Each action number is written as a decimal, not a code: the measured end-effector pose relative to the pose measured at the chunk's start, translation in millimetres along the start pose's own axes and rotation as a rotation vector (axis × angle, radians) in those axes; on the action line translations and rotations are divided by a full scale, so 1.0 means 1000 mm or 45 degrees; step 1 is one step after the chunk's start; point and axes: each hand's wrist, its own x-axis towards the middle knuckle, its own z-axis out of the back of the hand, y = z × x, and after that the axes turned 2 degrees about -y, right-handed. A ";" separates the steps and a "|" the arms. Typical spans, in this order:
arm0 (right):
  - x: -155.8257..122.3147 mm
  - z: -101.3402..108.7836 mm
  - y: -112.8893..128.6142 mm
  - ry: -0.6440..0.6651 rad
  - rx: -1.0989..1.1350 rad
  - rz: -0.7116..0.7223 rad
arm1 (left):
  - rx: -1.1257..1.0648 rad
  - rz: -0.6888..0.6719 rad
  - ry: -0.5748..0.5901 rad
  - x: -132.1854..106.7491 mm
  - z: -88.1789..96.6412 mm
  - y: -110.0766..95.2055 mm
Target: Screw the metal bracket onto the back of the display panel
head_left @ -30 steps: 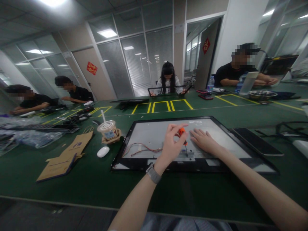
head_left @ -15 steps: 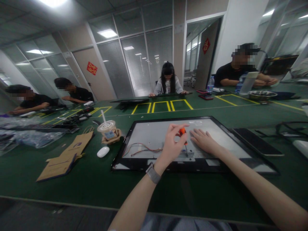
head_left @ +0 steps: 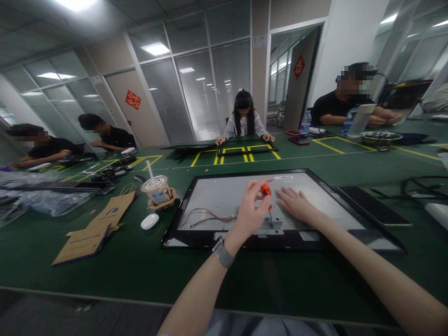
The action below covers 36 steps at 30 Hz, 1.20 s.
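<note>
A large monitor panel [head_left: 217, 193] lies face down on the green table, black frame around a pale metal back. Thin coloured wires [head_left: 206, 217] run across its lower left. My left hand [head_left: 249, 212], a watch on its wrist, pinches a small screwdriver with an orange handle [head_left: 266, 191], held upright with its tip on a small metal bracket [head_left: 276, 225] near the panel's front edge. My right hand [head_left: 297, 204] rests flat on the panel just right of the screwdriver, fingers stretched out.
Left of the panel are a white mouse [head_left: 150, 221], an iced drink cup with straw [head_left: 156, 189] and a brown paper bag [head_left: 96, 226]. A dark phone [head_left: 374, 205] lies to the right. Several people sit around the table; the person opposite holds a black frame [head_left: 245, 150].
My hands stay in place on the screwdriver and panel. The person opposite has lowered the black frame from upright to flat on the table.
</note>
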 end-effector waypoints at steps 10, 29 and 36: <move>-0.003 0.003 0.000 -0.017 -0.006 0.065 | 0.297 -0.193 -0.048 0.000 0.001 -0.003; -0.003 0.010 0.005 0.021 -0.058 0.016 | 0.217 -0.195 -0.060 0.000 0.001 -0.002; -0.004 0.009 0.005 0.009 -0.070 0.029 | 0.226 -0.210 -0.086 0.000 -0.001 0.004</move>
